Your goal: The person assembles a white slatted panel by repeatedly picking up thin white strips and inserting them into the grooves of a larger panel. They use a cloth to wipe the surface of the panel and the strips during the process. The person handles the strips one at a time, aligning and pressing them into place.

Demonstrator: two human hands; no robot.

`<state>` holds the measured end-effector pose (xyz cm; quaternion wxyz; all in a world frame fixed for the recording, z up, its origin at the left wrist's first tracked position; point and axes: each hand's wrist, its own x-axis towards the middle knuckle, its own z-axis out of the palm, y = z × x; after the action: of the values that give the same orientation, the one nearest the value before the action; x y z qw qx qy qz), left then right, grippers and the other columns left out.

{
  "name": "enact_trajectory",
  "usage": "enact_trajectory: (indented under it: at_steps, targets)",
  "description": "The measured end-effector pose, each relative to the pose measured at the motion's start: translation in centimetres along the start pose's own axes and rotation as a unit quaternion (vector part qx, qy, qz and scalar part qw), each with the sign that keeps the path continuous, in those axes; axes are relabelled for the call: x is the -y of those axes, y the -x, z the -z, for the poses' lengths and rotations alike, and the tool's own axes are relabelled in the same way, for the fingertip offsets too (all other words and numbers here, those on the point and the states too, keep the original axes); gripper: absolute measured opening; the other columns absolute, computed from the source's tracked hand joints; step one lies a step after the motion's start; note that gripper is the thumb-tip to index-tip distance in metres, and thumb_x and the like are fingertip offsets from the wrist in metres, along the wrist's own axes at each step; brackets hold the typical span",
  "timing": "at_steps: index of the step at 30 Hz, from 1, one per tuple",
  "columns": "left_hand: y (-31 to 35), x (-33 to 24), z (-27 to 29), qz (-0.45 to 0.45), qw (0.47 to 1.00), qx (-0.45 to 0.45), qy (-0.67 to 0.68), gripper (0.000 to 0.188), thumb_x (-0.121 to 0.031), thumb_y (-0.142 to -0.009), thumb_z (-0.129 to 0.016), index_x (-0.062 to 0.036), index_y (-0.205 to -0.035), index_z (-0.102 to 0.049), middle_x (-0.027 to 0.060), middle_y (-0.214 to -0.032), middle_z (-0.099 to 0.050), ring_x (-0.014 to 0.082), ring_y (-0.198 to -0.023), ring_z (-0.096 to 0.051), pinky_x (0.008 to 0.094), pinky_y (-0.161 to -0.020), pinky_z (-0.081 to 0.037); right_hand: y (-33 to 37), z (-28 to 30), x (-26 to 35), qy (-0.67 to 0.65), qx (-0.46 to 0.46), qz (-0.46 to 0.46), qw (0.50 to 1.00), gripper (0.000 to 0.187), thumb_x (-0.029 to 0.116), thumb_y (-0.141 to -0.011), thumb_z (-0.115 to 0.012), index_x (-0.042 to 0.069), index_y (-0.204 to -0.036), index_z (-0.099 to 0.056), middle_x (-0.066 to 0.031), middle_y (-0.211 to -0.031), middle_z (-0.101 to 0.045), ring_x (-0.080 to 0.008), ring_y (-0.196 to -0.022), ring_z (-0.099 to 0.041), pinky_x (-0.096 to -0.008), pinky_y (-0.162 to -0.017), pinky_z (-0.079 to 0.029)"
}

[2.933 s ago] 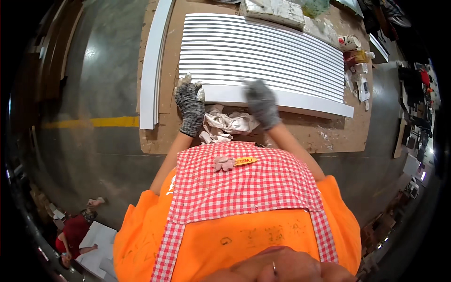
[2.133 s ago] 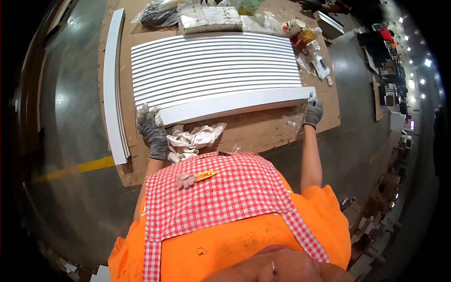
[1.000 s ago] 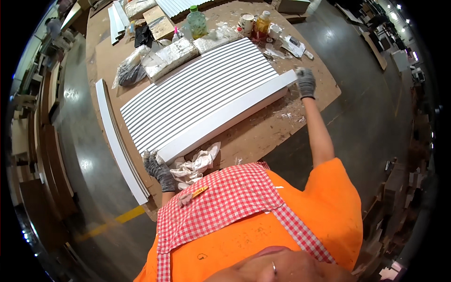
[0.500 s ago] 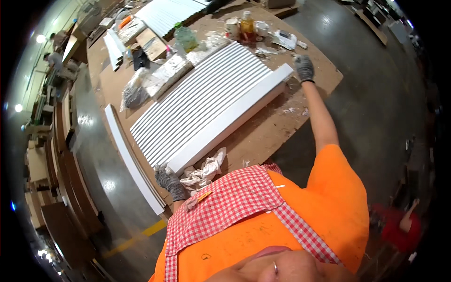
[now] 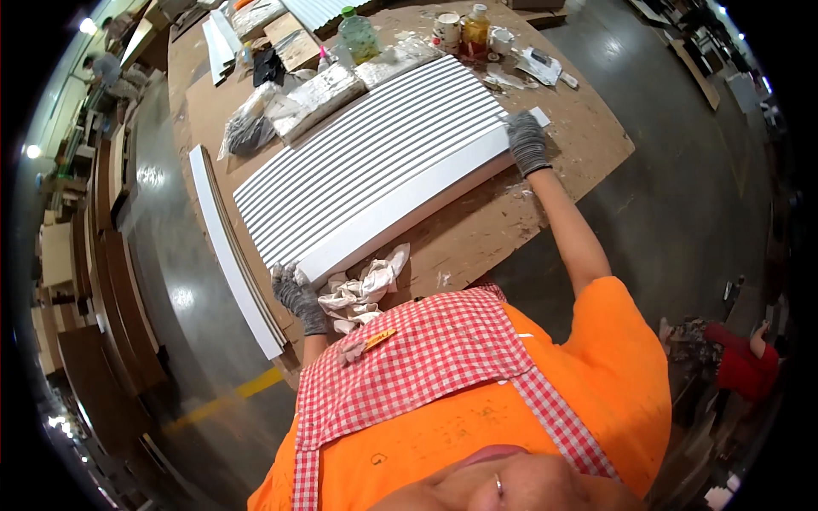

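Observation:
A white ribbed panel (image 5: 375, 153) lies slantwise on the workbench, its narrow ridges running lengthwise. Along its near side runs a long smooth white board (image 5: 400, 209), flush against the ridges. At the near left end, my left hand (image 5: 296, 294), in a grey knit glove, has its fingers curled at the board's corner. My right hand (image 5: 527, 142), gloved the same way, is wrapped over the board close to its far right end, fingers on the top face. A crumpled white rag (image 5: 366, 285) rests beside my left hand.
Wrapped white bundles (image 5: 315, 104) sit behind the panel. Farther back stand a green-capped bottle (image 5: 358, 38), an amber bottle (image 5: 475, 34) and a cup (image 5: 502, 41). Long white strips (image 5: 234, 255) lie along the workbench's (image 5: 588, 140) left edge. Another person in red (image 5: 748, 368) is at far right.
My right hand has come from beyond the board's right end onto the board and closed over it. My left hand stays at the near corner. The view has shifted slightly.

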<state>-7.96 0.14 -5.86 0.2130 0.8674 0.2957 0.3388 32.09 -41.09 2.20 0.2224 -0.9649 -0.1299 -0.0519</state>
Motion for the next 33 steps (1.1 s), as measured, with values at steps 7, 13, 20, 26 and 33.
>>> enact_trajectory:
  at_steps: [7,13,20,26,33]
  targets:
    - [0.0,0.2,-0.6,0.012,1.0,-0.016,-0.019,0.025,-0.021,-0.089,-0.055,-0.004,-0.097,-0.07,0.0172,-0.125,-0.053,0.032,-0.119,-0.047,0.0423,-0.105,-0.031,6.7,-6.4,10.6,0.065,0.058,0.209,0.974,0.019,0.013,-0.088,-0.048,0.007,-0.1,-0.061,-0.0146,-0.098,-0.061,-0.0291,-0.094,-0.058,-0.0419,-0.089,-0.046]
    - [0.6,-2.2,1.9,0.141,0.955,-0.02,0.259,0.05,0.006,-0.086,-0.054,0.0025,-0.132,-0.035,0.0161,-0.126,-0.049,0.0225,-0.106,-0.056,0.0316,-0.09,-0.048,4.2,-1.8,8.7,0.027,0.065,0.077,0.995,0.025,0.017,-0.09,-0.044,0.002,-0.099,-0.061,-0.0197,-0.097,-0.06,-0.032,-0.1,-0.057,-0.0394,-0.094,-0.045]
    - [3.3,-3.6,3.0,0.113,0.981,-0.028,0.157,0.027,-0.018,-0.083,-0.067,-0.0074,-0.108,-0.069,0.0142,-0.134,-0.045,0.0284,-0.123,-0.041,0.0396,-0.105,-0.029,14.2,-11.1,20.6,-0.024,0.02,0.355,0.934,0.023,0.017,-0.087,-0.056,0.006,-0.107,-0.062,-0.0149,-0.111,-0.061,-0.0343,-0.113,-0.053,-0.0443,-0.098,-0.042]
    - [2.6,-4.1,6.1,0.115,0.992,-0.015,0.053,0.022,-0.022,-0.083,-0.066,-0.0151,-0.103,-0.072,0.0111,-0.129,-0.052,0.0284,-0.122,-0.041,0.043,-0.108,-0.023,16.6,-10.7,30.0,-0.211,0.178,0.347,0.896,0.015,0.016,-0.083,-0.058,0.004,-0.091,-0.063,-0.0185,-0.098,-0.058,-0.0346,-0.087,-0.059,-0.0437,-0.075,-0.051]
    - [6.3,-1.5,7.7,0.198,0.968,-0.079,0.132,0.019,-0.017,-0.085,-0.065,-0.0128,-0.102,-0.071,0.0077,-0.127,-0.053,0.0237,-0.119,-0.044,0.0386,-0.104,-0.03,20.2,-13.4,33.8,-0.211,0.198,0.436,0.852,0.011,0.011,-0.082,-0.061,0.008,-0.093,-0.061,-0.0144,-0.087,-0.06,-0.0327,-0.081,-0.06,-0.0405,-0.071,-0.051]
